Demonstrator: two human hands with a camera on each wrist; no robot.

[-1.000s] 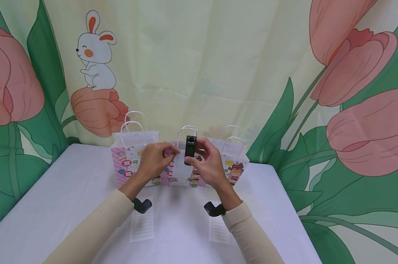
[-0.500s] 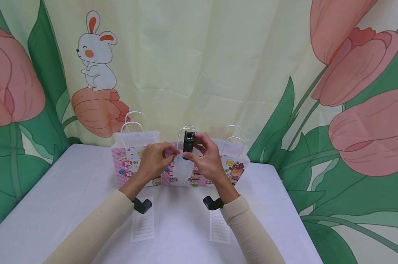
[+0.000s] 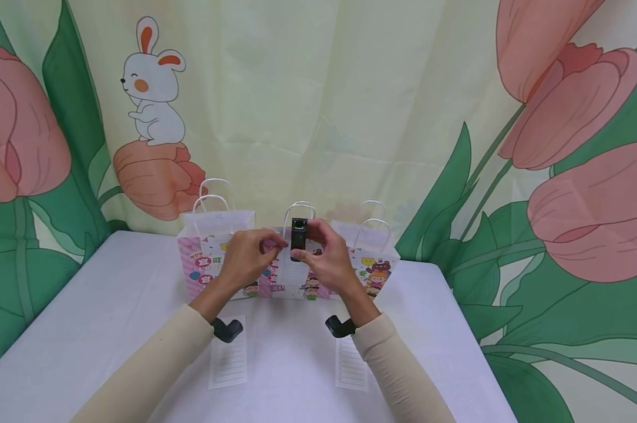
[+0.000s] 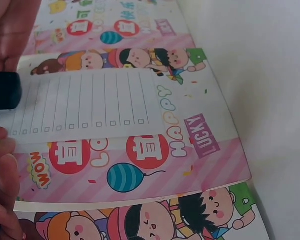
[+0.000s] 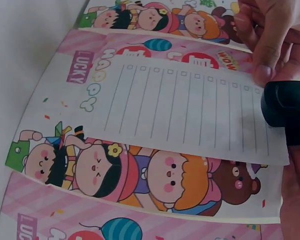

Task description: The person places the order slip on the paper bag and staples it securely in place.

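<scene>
Three printed paper gift bags stand in a row, and a lined checklist sheet lies against the front of the middle bag. My left hand pinches the sheet's upper left corner at the bag's top edge. In my right hand I grip a small black stapler, upright in front of the bag's top. The right wrist view shows the stapler overlapping the top end of the checklist sheet. From the left wrist, the stapler also overlaps that end.
The left gift bag and right gift bag flank the middle one, white handles up. Two more checklist sheets, left and right, lie on the white tablecloth below my wrists. A printed curtain hangs behind.
My right hand has shifted the stapler slightly left, lifting it a little and then lowering it again. The left hand has stayed in place at the sheet's corner.
</scene>
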